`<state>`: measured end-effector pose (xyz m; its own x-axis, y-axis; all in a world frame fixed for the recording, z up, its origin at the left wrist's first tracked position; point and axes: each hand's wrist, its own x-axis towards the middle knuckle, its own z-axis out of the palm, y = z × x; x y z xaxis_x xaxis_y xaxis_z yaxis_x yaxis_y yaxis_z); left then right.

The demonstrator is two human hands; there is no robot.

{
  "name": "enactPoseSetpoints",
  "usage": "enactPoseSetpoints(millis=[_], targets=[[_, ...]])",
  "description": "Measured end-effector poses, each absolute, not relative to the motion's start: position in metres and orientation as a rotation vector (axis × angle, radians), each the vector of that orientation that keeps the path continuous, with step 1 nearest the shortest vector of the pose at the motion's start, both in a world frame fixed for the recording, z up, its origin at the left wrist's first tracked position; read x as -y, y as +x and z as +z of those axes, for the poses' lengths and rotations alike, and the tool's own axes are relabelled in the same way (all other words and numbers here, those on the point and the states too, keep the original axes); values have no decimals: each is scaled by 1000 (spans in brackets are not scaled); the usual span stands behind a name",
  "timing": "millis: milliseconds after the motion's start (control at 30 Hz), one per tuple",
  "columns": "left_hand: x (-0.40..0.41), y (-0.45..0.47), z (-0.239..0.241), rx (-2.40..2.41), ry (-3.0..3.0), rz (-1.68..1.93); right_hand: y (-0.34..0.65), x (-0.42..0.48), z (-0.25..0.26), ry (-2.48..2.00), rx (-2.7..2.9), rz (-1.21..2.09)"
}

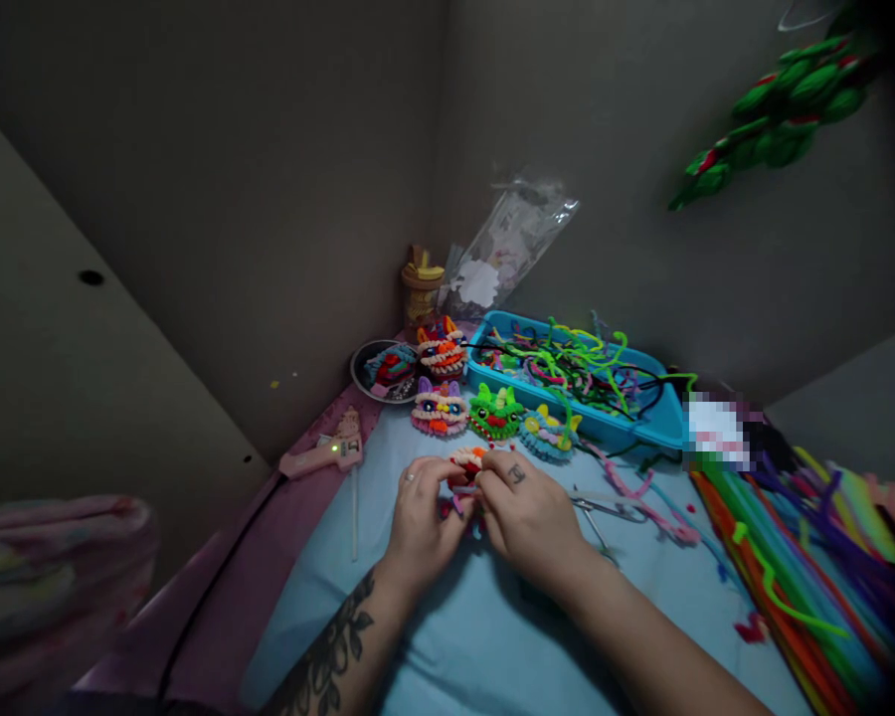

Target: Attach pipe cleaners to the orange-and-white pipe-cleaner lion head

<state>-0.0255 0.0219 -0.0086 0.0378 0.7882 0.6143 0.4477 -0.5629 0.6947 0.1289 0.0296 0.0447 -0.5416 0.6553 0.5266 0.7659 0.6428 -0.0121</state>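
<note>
Hands meet at the middle of a pale blue cloth [492, 636], fingertips pressed together around a small fuzzy craft piece [468, 459]. The left hand [422, 517], with a ring on one finger and a tattooed forearm behind it, pinches the piece from its side; the right hand [529, 512] pinches it from the other. The piece is a rounded, tufted lump of red, orange and white pipe cleaner, mostly hidden by the fingers.

Just beyond the hands sits a row of finished plush faces of looped pipe cleaner: a pink and purple one [439, 408], a green one [496, 412] and a blue and yellow one [548, 434]. Farther out lie a round metal dish [385, 371] and a rectangular blue plastic tray [660, 423] full of tangled pipe cleaners. Beside the right hand lie metal scissors [604, 509]; well to its right, a thick bundle of straight, bright pipe cleaners [805, 557]. Beyond the left hand rests a pink glue gun [324, 454] with a green light.
</note>
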Motion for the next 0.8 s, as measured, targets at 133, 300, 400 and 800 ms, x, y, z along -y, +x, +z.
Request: enactPoseSetpoints(millis=[133,300,400,800], targets=[[-21,-25,-7,-1304,2001,1525,130,-28,50,-1109,2396,-187],[-21,-27,-7,-1280,1991,1528,133,-27,56,-1131,2427,4],[-21,-27,-8,-1263,2008,1514,134,-28,54,-1139,2449,-28],[-21,-25,-9,-1341,2020,1506,130,-29,47,-1270,2459,-157]])
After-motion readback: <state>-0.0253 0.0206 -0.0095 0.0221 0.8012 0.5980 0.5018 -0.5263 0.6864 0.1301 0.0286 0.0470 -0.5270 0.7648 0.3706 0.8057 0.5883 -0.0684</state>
